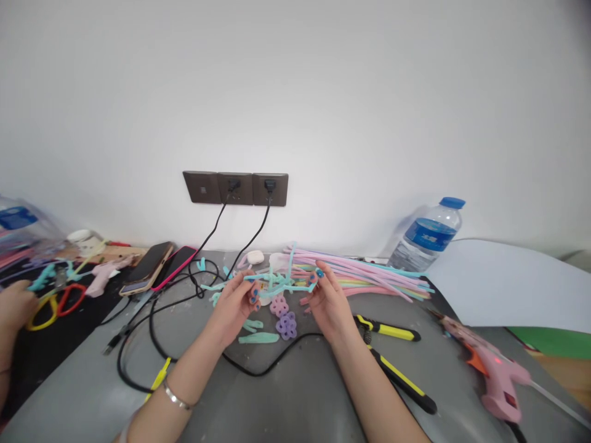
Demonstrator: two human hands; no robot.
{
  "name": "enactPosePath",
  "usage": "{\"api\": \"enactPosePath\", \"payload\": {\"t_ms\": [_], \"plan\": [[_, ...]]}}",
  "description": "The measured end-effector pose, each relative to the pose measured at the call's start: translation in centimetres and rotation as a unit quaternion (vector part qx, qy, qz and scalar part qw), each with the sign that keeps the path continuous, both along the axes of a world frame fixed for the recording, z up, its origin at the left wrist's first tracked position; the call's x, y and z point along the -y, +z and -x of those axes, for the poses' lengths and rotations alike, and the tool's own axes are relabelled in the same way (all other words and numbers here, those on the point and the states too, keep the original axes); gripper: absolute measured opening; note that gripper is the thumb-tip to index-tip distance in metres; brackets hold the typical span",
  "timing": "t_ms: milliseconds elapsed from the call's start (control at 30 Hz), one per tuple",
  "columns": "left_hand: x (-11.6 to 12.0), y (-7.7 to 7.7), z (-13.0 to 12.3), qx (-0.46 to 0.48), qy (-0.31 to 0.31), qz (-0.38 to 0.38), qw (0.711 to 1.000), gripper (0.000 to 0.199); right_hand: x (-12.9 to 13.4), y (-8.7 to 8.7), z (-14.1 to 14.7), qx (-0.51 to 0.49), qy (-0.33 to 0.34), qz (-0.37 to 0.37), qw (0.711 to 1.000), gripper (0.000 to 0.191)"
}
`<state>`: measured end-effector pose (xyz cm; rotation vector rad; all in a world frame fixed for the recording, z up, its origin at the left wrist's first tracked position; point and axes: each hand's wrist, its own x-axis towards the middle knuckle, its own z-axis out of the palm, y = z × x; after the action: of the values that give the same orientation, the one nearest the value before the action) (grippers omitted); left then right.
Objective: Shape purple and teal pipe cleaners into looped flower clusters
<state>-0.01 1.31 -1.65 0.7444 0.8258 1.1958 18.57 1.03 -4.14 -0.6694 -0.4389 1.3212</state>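
Observation:
Both hands hold a bent light-blue pipe cleaner piece (289,287) above the table, one at each end. My left hand (236,304) pinches its left end between thumb and fingers. On the other side, my right hand (329,301) grips the right end near its fingertips. Just below lie a pink pipe cleaner flower (279,305) and a purple pipe cleaner flower (286,325). Mint-green pipe cleaner pieces (258,338) rest near my left hand. Behind the hands a bundle of pastel pipe cleaners (360,271) stretches to the right; the held piece partly overlaps it.
Yellow-black pliers (401,375) and a pink glue gun (496,375) lie right, before a water bottle (427,237) and white paper (512,283). Black cables (152,332) loop left, near two phones (148,267). Another person's hand (17,307) is at far left beside scissors (58,307).

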Motion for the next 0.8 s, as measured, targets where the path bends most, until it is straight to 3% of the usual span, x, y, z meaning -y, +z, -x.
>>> {"api": "enactPosePath", "payload": {"t_ms": [167,333,600,800], "plan": [[0.0,0.2,0.2,0.011,-0.033,0.027,0.999,0.026,-0.4,-0.4,-0.3,-0.015,-0.021,0.007,1.000,0.035],[-0.3,0.6,0.9,0.050,-0.063,0.029,0.996,0.047,-0.7,-0.3,-0.9,-0.054,-0.049,0.037,0.997,0.035],[-0.6,1.1,1.5,0.127,0.022,-0.021,0.991,0.044,0.0,-0.4,-0.3,0.025,0.037,0.073,0.996,0.047],[-0.5,1.1,1.5,0.125,0.053,-0.046,0.990,0.042,0.2,-0.2,0.0,-0.004,0.112,0.085,0.990,0.045]]}}
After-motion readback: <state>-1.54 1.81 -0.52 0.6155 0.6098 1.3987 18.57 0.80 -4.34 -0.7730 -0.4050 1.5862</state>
